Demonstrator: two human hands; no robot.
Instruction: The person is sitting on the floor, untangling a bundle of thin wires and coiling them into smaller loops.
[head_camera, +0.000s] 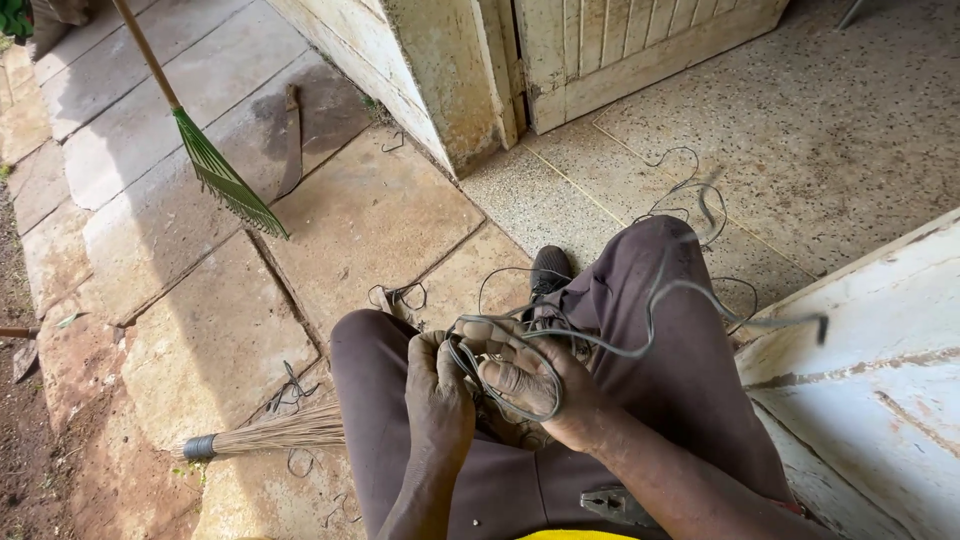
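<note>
I sit with knees up, in dark brown trousers. My left hand (437, 392) and my right hand (535, 388) meet between my knees, both closed on a tangle of thin grey cable (640, 318). Loops of the cable wrap around my right hand's fingers. One strand arcs over my right knee to a blurred dark end (820, 327) swinging in the air. More loose wire (690, 200) lies on the speckled floor beyond my knee. A small pale object sits between my fingers; what it is I cannot tell.
A green rake (225, 180) leans across the stone slabs at upper left. A straw broom (270, 432) lies by my left leg. A worn door and post (470, 70) stand ahead. A white painted board (870, 370) is at my right. My black shoe (550, 270) rests on the floor.
</note>
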